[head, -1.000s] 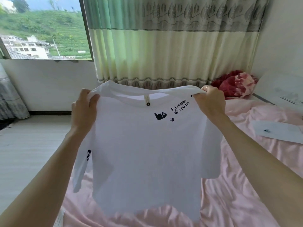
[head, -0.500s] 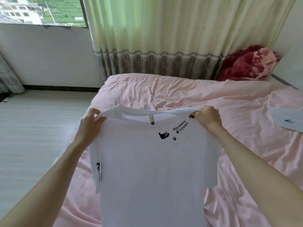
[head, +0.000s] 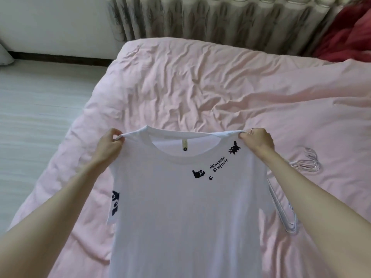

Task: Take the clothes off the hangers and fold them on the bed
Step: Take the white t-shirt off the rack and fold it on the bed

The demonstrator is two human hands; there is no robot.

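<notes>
Shirt: the white t-shirt (head: pixel 180 207) now hangs low over the near part of the bed (head: pixel 200 87), collar far, hem out of sight below — a second ago it was held up in front of the curtain.

Left hand: the left hand (head: pixel 109 146) pinches the left shoulder seam, fingers curled tight round the cloth.

Right hand: the right hand (head: pixel 257 142) grips the right shoulder the same way, a ring showing on one finger; the cloth is pulled taut between the two.

What has changed: both arms have come down and forward, and the view has tipped from the window to the pink sheet. The shirt stays stretched flat between the hands throughout, print side facing the person.

What it means: the shirt is off its hanger and, by my reckoning, about to be laid flat for folding — no fold is made yet.

Hangers: a stack of pale wire hangers (head: pixel 291 217) lies on the sheet at the right, partly behind the right forearm, just beside the shirt's sleeve.

Other things: a red blanket (head: pixel 349 37) sits at the far right corner; the curtain (head: pixel 220 17) hangs beyond the bed's far edge.
</notes>
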